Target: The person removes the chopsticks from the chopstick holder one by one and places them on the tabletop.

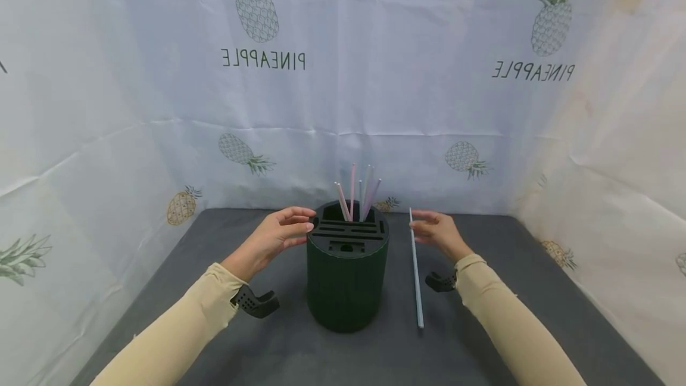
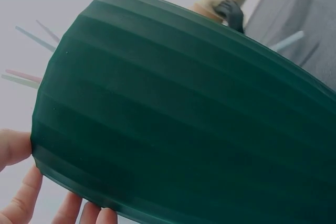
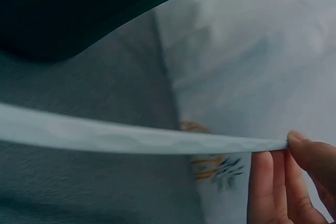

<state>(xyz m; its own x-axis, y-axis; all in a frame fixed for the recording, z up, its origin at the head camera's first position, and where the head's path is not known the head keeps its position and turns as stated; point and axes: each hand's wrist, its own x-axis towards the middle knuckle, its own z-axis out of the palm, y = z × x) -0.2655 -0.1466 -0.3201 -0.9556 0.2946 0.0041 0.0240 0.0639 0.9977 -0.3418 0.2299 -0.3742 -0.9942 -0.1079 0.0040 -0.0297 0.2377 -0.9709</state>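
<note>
A dark green round holder [image 1: 345, 290] stands upright on the table, its top slotted and with one larger opening. Several thin pastel straws [image 1: 352, 192] stick up from that opening. At the holder's upper left edge is my left hand [image 1: 270, 237]; its extended fingertips [image 2: 23, 198] touch the rim and ribbed side. My right hand [image 1: 436, 232], to the right of the holder, pinches the upper end of a long pale blue straw [image 1: 416, 279] between thumb and fingers. This straw slants down toward the near side, apart from the holder.
The dark grey table [image 1: 450, 344] is bordered by a white cloth [image 1: 375, 94] with pineapple prints at the back and sides. A black wrist strap piece [image 1: 259, 304] hangs under the left wrist, and a similar dark piece [image 1: 440, 282] under the right.
</note>
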